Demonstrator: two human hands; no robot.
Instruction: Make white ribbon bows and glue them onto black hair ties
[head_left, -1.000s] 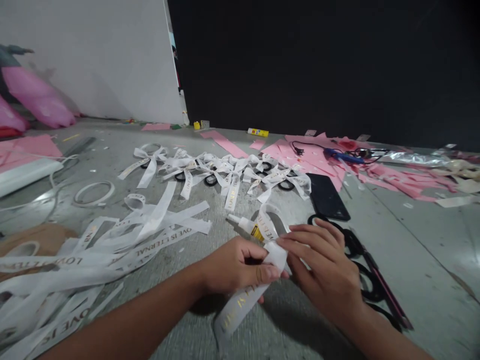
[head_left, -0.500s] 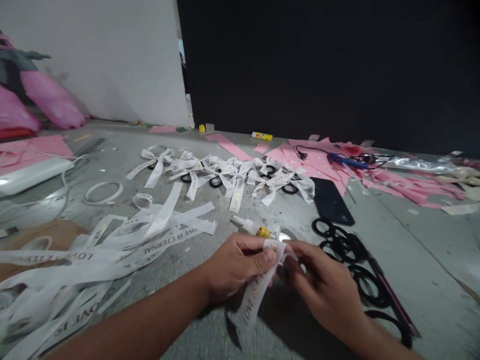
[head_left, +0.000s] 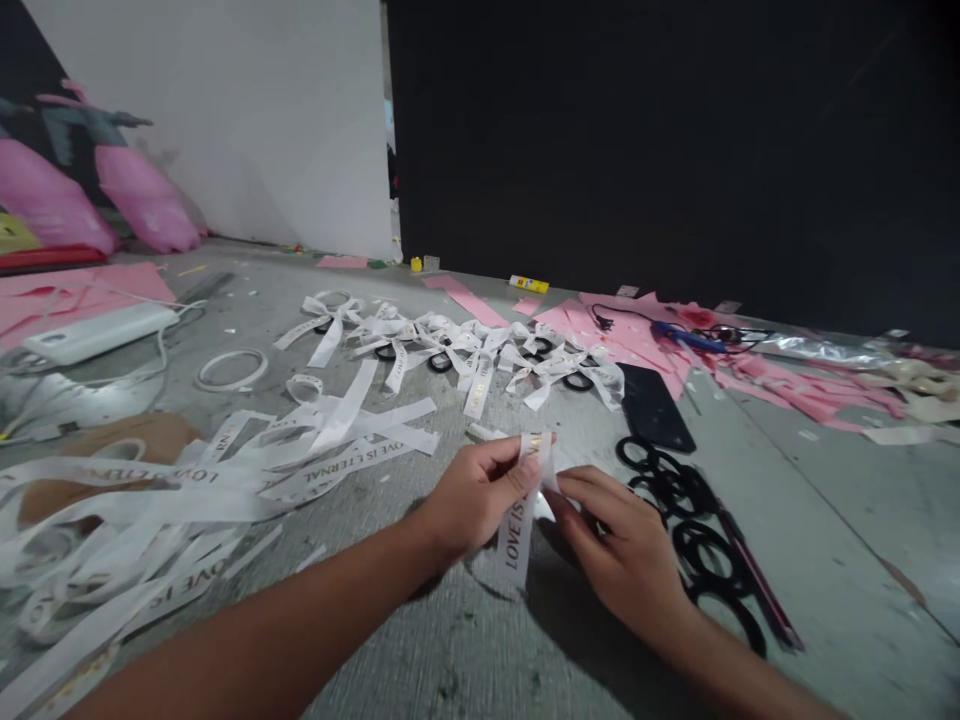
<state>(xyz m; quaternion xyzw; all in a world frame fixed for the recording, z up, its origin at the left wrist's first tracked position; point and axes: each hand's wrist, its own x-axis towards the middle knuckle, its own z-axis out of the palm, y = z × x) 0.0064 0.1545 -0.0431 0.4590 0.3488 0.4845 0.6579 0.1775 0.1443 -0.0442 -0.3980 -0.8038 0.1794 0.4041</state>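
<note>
A white ribbon (head_left: 516,540) printed with "LOVE IS" in gold-brown letters hangs from my hands. My left hand (head_left: 480,495) is closed, its thumb pressing the folded ribbon against the fingers. My right hand (head_left: 611,525) pinches another part of the same ribbon just to the right, fingertips close to the left hand's. Partly hidden behind my left hand lies a white-tipped glue tube (head_left: 484,432). Beyond my hands is a row of white ribbon bows (head_left: 480,350), with black rings showing among them. Loose printed ribbon strips (head_left: 330,470) lie in a heap on the left.
Several black rings (head_left: 705,560) and a dark pink stick (head_left: 757,580) lie right of my hands, near a black phone (head_left: 646,405). Pink paper (head_left: 600,340) and a blue-handled tool (head_left: 690,337) lie farther back. A white power strip (head_left: 105,335) stands at left, near a white ring (head_left: 231,370).
Both hands have lifted slightly and turned the ribbon more upright, still gripping it. The glue tube is now more covered by my left hand. The view has shifted a little left.
</note>
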